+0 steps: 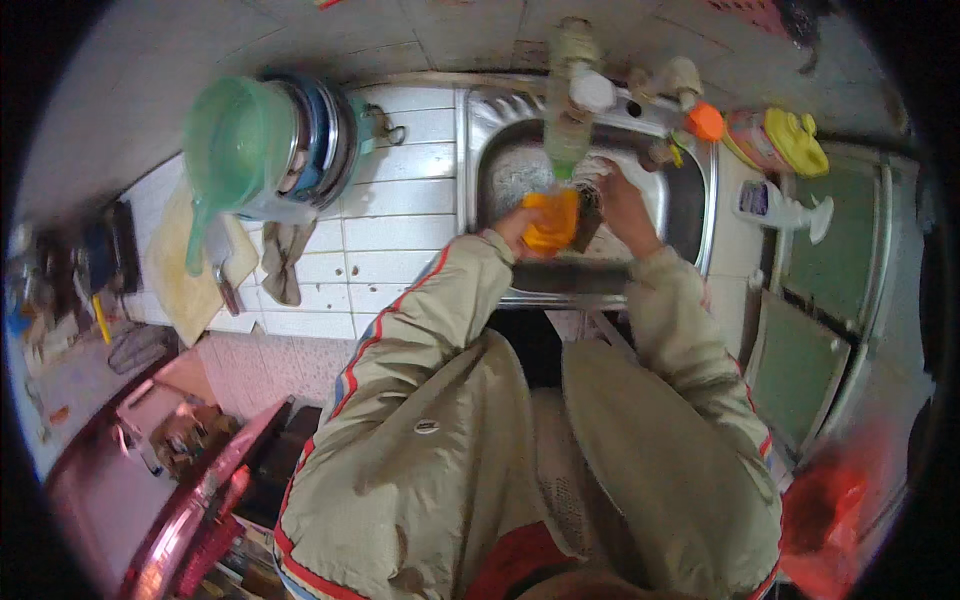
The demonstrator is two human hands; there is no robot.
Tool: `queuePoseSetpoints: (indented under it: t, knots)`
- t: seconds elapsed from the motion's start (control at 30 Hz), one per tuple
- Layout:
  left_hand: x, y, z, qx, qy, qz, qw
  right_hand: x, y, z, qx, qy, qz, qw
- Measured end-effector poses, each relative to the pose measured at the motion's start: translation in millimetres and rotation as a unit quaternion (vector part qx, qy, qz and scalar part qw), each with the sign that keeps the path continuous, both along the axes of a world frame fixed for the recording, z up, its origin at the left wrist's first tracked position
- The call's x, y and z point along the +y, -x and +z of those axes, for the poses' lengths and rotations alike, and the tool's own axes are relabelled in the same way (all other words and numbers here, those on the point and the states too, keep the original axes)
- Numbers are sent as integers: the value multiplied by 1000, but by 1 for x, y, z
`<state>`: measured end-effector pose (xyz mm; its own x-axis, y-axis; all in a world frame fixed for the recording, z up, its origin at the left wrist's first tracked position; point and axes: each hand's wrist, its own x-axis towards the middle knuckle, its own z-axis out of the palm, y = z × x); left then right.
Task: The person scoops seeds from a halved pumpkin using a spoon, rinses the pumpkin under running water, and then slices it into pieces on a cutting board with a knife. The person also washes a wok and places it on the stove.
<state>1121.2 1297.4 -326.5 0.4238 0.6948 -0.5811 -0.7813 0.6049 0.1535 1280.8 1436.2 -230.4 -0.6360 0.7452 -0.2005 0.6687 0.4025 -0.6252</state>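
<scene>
Over the steel sink (488,270), both my arms reach in from below. My left hand (512,228) is closed on an orange cup-like thing (550,224); blur hides its exact kind. To its right, my right hand (630,215) has its fingers bent at a pale, blurred thing (592,172); whether it grips this cannot be made out. A pale green, see-through tube-like piece (568,130) comes down from the far wall to just above the orange thing. Whitish suds or water (525,180) show in the basin.
Left on the white tiled counter stand a green long-handled dipper (235,140) and stacked basins (325,140). Nearer lie a grey cloth (284,262) and a knife (226,285). Right of the sink are a white spray bottle (785,210), a yellow-capped jug (775,140) and a red bag (830,510).
</scene>
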Motion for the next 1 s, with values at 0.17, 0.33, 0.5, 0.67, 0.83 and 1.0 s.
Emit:
queuePoseSetpoints:
  t: [0.17, 0.33, 0.5, 0.67, 0.83, 1.0]
  knots:
    - [-10, -59, 18, -270, 101, 70, 955, 14, 65, 166, 9, -242, 173, 955]
    - [-14, -104, 44, -525, 71, 45, 847, 47, 80, 155, -192, -399, 229, 867]
    - [-16, -86, 82, -465, 109, 20, 878, 42, 75, 136, -172, -405, 171, 882]
    - [-47, -49, 85, 89, -15, -43, 995, 8, 97, 161, -170, -346, 115, 916]
    - [-209, 93, 158, 347, -136, -30, 927, -90, 65, 156, 28, -314, 44, 948]
    - [-413, 236, 127, -111, -34, 347, 930, -235, 58, 59, -36, -149, 1, 988]
